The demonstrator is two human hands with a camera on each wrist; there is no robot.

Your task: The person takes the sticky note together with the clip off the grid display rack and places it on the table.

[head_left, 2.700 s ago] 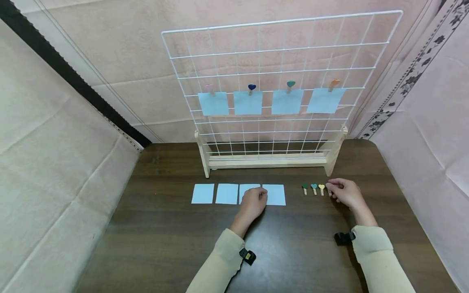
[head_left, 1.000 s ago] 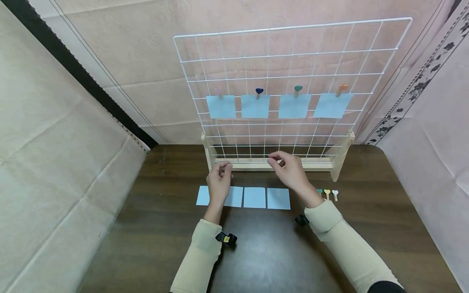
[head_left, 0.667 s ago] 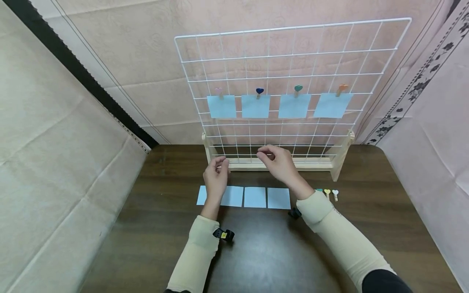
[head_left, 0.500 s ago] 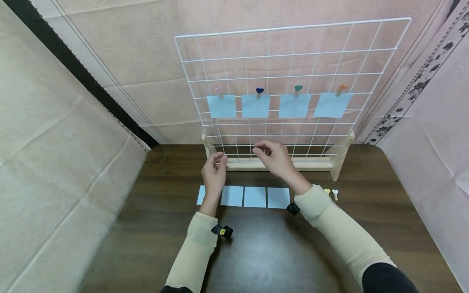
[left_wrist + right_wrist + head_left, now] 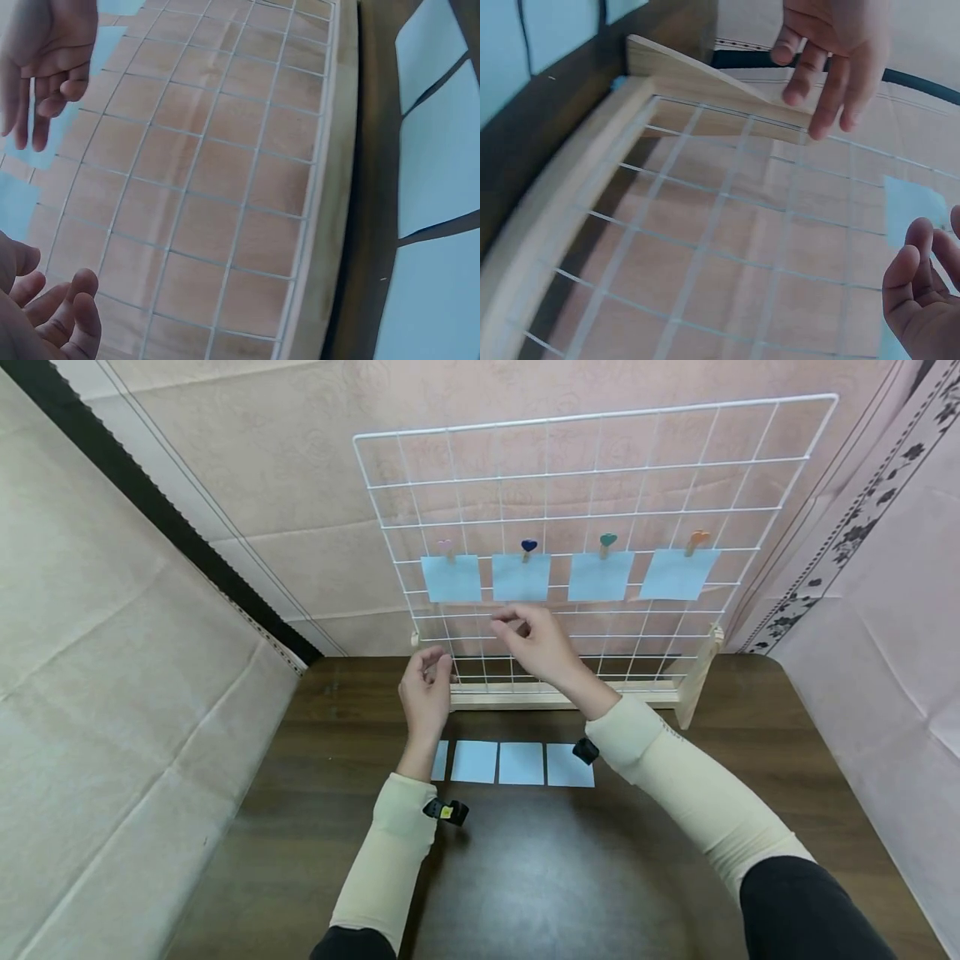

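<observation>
My right hand (image 5: 534, 642) is raised before the white wire grid rack (image 5: 596, 468), just below the hanging cards. Its thumb and fingers bend loosely towards each other; I see nothing between them. Lower and to the left, my left hand (image 5: 425, 689) is by the rack's left foot. Its fingers hang loosely curled with nothing visible in them, as the right wrist view also shows of this left hand (image 5: 832, 64). Several light blue cards (image 5: 521, 578) hang in a row on the rack. Heart-topped clips hold them: pink (image 5: 446, 547), dark blue (image 5: 528, 546), green (image 5: 607, 540) and orange (image 5: 697, 538).
More blue cards (image 5: 475, 762) lie in a row on the dark wooden table (image 5: 525, 877); the leftmost is partly behind my left wrist. A pale wooden base (image 5: 645, 697) carries the rack. Cloth walls (image 5: 127, 710) enclose the table. The right sleeve (image 5: 660, 768) blocks part of the tabletop.
Both hands have left the cards and clips on the table and risen towards the rack, the right one moving leftwards. The loose table clips have gone out of sight behind the right sleeve.
</observation>
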